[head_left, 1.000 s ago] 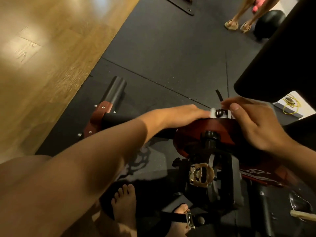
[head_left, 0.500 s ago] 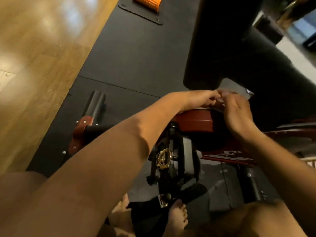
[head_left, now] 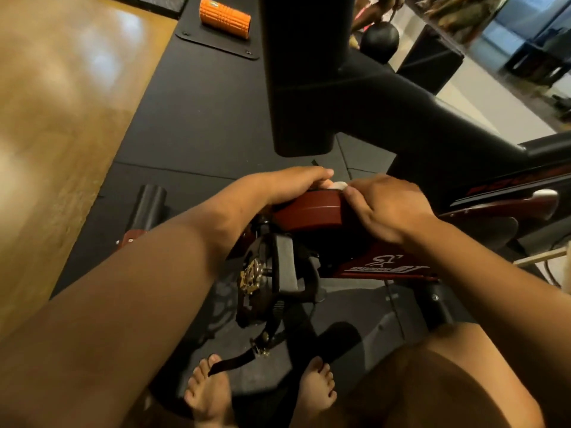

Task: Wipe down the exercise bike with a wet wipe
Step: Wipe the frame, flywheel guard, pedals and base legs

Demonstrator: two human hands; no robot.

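Compared with a second ago the head view has swung up and left: the orange foam roller (head_left: 225,18) at the far edge of the black mat (head_left: 197,118) is now in frame, and the black post (head_left: 301,72) of the exercise bike (head_left: 386,267) fills the top middle. Both hands have stayed on the red flywheel housing (head_left: 309,211), so I judge the wiping is still on this one part, with the frame, pedal (head_left: 256,279) and post left to do. Left hand (head_left: 290,183) lies over the housing's far top edge, fingers curled down on it; I cannot tell if it grips anything. Right hand (head_left: 386,208) presses on the housing's right end, thumb and fingers pinched narrow on the wet wipe (head_left: 338,185), of which only a small white bit shows between the two hands at the top edge. No containers in view: no wipe pack, no bin, nothing to report inside anything. Bare feet (head_left: 210,393) stand on the mat's near edge, below the pedal strap (head_left: 234,361).
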